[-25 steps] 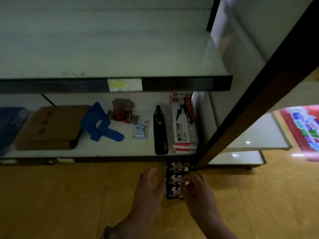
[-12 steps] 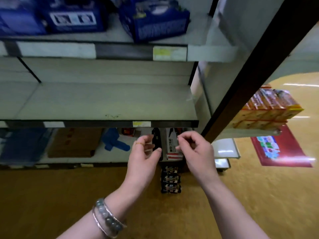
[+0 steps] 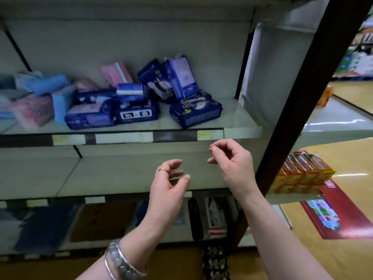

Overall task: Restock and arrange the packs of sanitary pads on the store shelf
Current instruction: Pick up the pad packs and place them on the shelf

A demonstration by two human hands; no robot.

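Sanitary pad packs lie jumbled on the upper shelf (image 3: pixel 238 120). A dark blue pack (image 3: pixel 195 111) lies flat at the right of the heap, and two dark blue packs (image 3: pixel 167 79) lean upright behind it. More dark blue packs (image 3: pixel 135 112) sit in the middle, a pink pack (image 3: pixel 116 73) lies behind them, and pink and light blue packs (image 3: pixel 34 110) are on the left. My left hand (image 3: pixel 169 184) and right hand (image 3: pixel 232 162) hover in front of the bare middle shelf (image 3: pixel 121 172), below the packs. Both hands have loosely curled fingers and hold nothing. A stack of dark packs (image 3: pixel 216 261) stands on the floor.
A dark slanted post (image 3: pixel 302 98) borders the shelves on the right. Orange boxes (image 3: pixel 302 170) sit on a neighbouring low shelf, above a red floor mat (image 3: pixel 333 215). The bottom shelf holds a cardboard box (image 3: pixel 101 219), a black item (image 3: pixel 194 219) and a red-and-white box (image 3: pixel 215 217).
The view has swung up from the floor to the upper shelf. Both hands rose from the packs on the floor to the middle shelf's height and hold nothing.
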